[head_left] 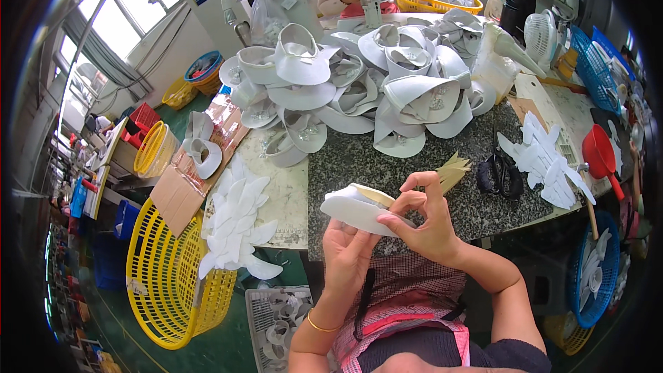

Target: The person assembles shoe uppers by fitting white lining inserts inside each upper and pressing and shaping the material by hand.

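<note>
The left hand (347, 250) grasps a curved white piece of smooth sheet material (351, 213) from below, thumb and fingers pressed to its underside. The right hand (429, 229) pinches the same piece at its right end, thumb on the near face and index finger arched above, beside a narrow cream-coloured strip (373, 195) along the piece's upper edge. The piece is thus between the hands, above a dark speckled stone slab (345, 166). Just beyond the right hand's fingers lies a fanned bundle of pointed cream strips (454, 170); farther right are a black object with looped handles (510, 181) and a heap of flat white cut pieces (542, 155). Ahead of both hands rises a large pile of white, bent, shoe-upper-like shapes (421, 90). Left of the left hand are overlapping flat white leaf-shaped pieces (237, 217) and, lower, a yellow slotted plastic basket (155, 283).
</note>
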Motion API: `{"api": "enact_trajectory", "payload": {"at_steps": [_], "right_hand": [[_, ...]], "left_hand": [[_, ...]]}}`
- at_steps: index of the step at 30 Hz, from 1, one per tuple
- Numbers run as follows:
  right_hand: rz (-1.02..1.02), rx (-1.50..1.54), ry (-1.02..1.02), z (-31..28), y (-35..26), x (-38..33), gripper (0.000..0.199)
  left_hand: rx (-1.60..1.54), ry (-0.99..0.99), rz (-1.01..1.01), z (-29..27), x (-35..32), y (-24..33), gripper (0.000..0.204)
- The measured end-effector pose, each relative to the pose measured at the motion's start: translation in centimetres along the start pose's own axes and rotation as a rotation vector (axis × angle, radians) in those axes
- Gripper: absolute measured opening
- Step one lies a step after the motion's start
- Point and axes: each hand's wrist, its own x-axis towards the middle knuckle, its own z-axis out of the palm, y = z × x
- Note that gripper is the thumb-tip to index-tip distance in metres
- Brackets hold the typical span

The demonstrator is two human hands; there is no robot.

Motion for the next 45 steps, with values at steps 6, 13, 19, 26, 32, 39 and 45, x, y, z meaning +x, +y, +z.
{"api": "enact_trajectory", "payload": {"at_steps": [6, 13, 19, 26, 32, 39, 45], "right_hand": [[0.045, 0.008, -0.018, -0.1, -0.3, 0.2, 0.054], [0.103, 0.008, -0.027, -0.1, -0.6, 0.5, 0.054], [0.129, 0.007, -0.062, 0.1, -0.9, 0.9, 0.053], [0.029, -0.090, -0.112, 0.7, -2.0, 1.0, 0.033], [0.184, 0.001, -0.078, -0.1, -2.0, 1.0, 0.016], [0.353, 0.286, -0.102, 0.8, 0.1, 1.3, 0.017], [0.314, 0.199, -0.134, 1.1, 1.1, 1.7, 0.020]], "left_hand": [[-0.008, 0.007, 0.001, 0.0, -0.1, -0.2, 0.055], [-0.007, 0.018, -0.016, 0.4, -0.2, 0.2, 0.059], [-0.322, -0.045, -0.029, 0.0, -0.3, 0.3, 0.061], [0.014, 0.165, 0.104, -1.2, 0.4, -1.1, 0.045], [-0.075, 0.222, 0.185, -1.2, 0.8, 0.5, 0.039], [-0.112, 0.229, 0.200, -1.4, 1.2, 0.8, 0.035], [-0.106, 0.219, 0.190, -1.5, 1.3, 1.1, 0.036]]}}
